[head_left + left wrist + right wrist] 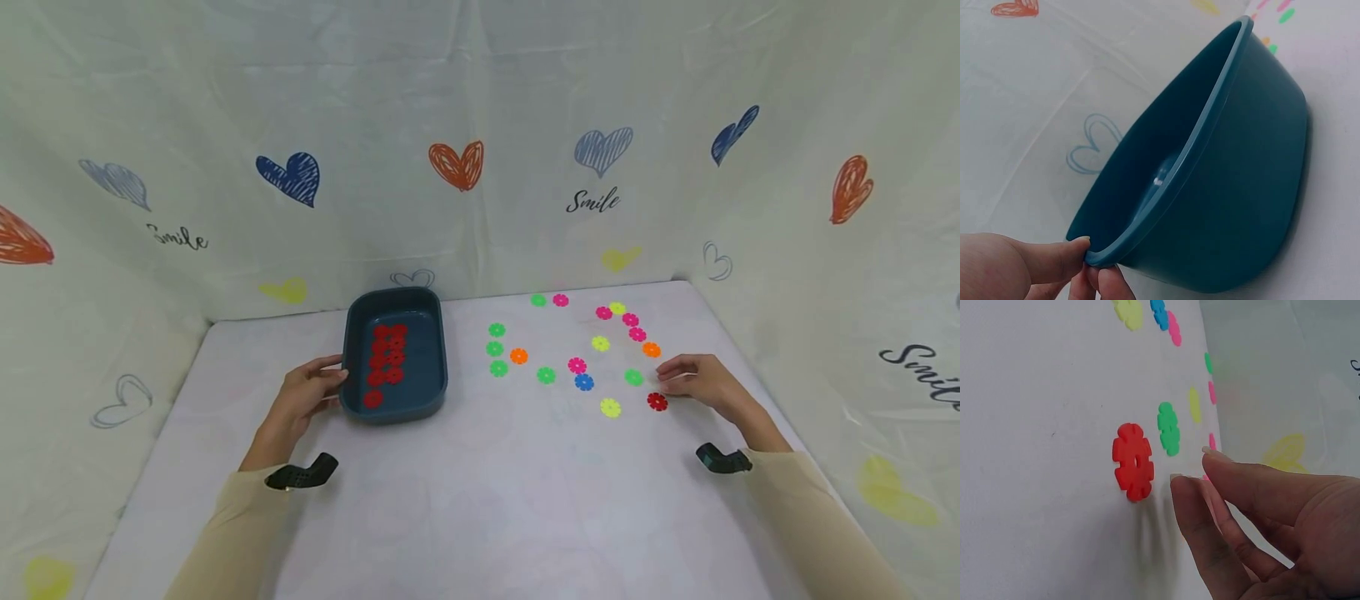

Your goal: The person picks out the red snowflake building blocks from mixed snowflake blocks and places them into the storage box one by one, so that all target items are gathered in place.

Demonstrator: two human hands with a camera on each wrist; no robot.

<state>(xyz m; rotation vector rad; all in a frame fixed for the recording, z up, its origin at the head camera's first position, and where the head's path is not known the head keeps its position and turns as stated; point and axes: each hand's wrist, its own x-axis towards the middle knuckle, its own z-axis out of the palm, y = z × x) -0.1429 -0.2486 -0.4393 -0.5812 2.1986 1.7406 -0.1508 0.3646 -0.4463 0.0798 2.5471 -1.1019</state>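
Observation:
A dark teal plastic basin (430, 400) stands on the left part of the table, with several red flower-shaped discs (376, 378) lying on its floor. My left hand (302, 396) pinches its left rim between thumb and fingers, as the left wrist view shows on the basin wall (1235, 169). Over on the right, my right hand (705, 382) hovers just beside a red flower-shaped disc (657, 402). In the right wrist view a gap shows between the thumb and fingertips of the right hand (1260, 525), and they hold nothing. That red disc (1127, 461) lies flat, apart from the fingers.
Several flower discs lie scattered on the white tabletop (480, 500): a green disc (633, 378), an orange disc (652, 350), a blue disc (584, 382), a yellow disc (611, 407) and pink ones. A sheet printed with hearts (456, 165) hangs behind and at both sides.

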